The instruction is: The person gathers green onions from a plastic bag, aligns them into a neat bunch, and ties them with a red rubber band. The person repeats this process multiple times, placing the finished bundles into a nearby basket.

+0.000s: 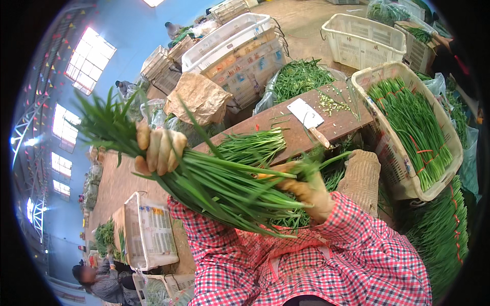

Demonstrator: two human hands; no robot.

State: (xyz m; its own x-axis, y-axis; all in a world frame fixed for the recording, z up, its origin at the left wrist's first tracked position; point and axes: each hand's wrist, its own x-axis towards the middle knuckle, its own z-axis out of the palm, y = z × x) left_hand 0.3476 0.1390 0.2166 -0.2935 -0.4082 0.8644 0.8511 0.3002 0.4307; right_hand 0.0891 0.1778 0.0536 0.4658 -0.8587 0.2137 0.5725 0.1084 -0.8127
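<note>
My left hand (pixel 160 149), in a stained pale glove, grips a thick bunch of garlic chives (pixel 226 187) around its leafy part. The leaf tips fan out to the left and the stem ends point right. By the stem ends is my right hand (pixel 306 189), blurred, its fingers curled around loose green leaves (pixel 308 166). Beyond the bunch, a smaller pile of chives (pixel 252 145) lies on a brown wooden board (pixel 340 126). A cleaver (pixel 306 113) with a wooden handle rests flat on that board, near pale chopped stem bits (pixel 333 103).
At right stands a white plastic crate (pixel 405 187) of chives tied with red bands. More banded chives (pixel 436 237) lie below it. A bag of green trimmings (pixel 302 78) sits behind the board. Stacked crates (pixel 245 57) and brown paper (pixel 199 97) are farther back. Another person (pixel 99 279) is at lower left.
</note>
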